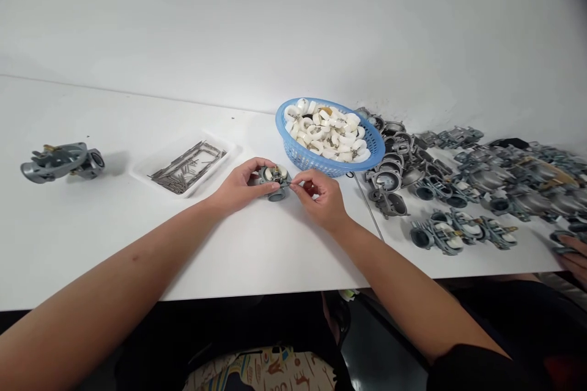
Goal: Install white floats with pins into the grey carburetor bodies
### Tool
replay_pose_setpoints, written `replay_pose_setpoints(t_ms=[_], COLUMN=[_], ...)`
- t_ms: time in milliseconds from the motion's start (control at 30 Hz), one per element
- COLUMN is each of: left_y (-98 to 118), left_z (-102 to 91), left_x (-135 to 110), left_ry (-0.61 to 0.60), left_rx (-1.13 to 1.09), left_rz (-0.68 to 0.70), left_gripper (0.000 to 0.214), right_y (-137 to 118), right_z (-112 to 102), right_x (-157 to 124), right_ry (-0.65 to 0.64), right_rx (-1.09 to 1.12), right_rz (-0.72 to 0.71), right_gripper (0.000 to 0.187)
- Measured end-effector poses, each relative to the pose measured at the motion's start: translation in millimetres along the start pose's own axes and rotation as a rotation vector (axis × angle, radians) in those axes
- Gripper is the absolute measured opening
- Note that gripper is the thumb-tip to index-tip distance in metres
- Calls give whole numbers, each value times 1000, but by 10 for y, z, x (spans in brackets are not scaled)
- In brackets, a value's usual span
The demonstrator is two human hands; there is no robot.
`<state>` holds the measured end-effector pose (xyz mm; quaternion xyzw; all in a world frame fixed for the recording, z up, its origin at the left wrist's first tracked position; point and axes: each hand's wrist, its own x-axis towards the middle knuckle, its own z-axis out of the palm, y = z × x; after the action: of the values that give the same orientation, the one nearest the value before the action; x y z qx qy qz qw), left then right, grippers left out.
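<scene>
My left hand [241,186] is wrapped around a grey metal carburetor body [276,195] above the white table, thumb along its near side. A white plastic float [283,172] and a brass part sit in the carburetor's upward-facing side. From the right, my right hand [321,198] pinches a thin metal pin [287,183] between thumb and fingertips, its end at the carburetor beside the left thumb. Where exactly the pin's tip sits is too small to tell. Left of my hands, a white tray [187,193] holds many thin metal pins [172,180].
Behind my hands stands a blue basket [285,142] full of white floats [316,132]. Many carburetor bodies [486,183] crowd the table's right side; a single carburetor [64,163] lies far left. Another person's hand [575,250] touches a part at the right edge. A wall rises behind.
</scene>
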<state>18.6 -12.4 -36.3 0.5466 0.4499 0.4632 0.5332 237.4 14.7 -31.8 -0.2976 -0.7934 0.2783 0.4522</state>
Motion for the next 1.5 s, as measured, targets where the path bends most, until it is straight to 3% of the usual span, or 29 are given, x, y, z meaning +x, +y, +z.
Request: replay_pose_setpoints(t_ms=[333, 600, 800, 1000, 1267, 1500], left_y=[73, 80, 86, 72, 108, 90], left_z=[123, 127, 80, 51, 94, 99], left_x=[-54, -72, -42, -34, -38, -49], left_ry=[91, -14, 70, 53, 83, 80], left_rx=[190, 98, 138, 22, 66, 138], left_rz=[-4, 27, 42, -2, -8, 19], left_gripper=[56, 60, 50, 55, 53, 51], right_y=[-63, -24, -1, -2, -83, -123], right_z=[-42, -40, -24, -2, -39, -50], right_x=[8, 40, 52, 39, 10, -4], right_ry=[-19, -24, -57, -26, 0, -12], right_rx=[31, 386, 506, 420, 82, 20], right_rz=[69, 322, 448, 366, 166, 80], right_gripper=[7, 32, 42, 36, 15, 8])
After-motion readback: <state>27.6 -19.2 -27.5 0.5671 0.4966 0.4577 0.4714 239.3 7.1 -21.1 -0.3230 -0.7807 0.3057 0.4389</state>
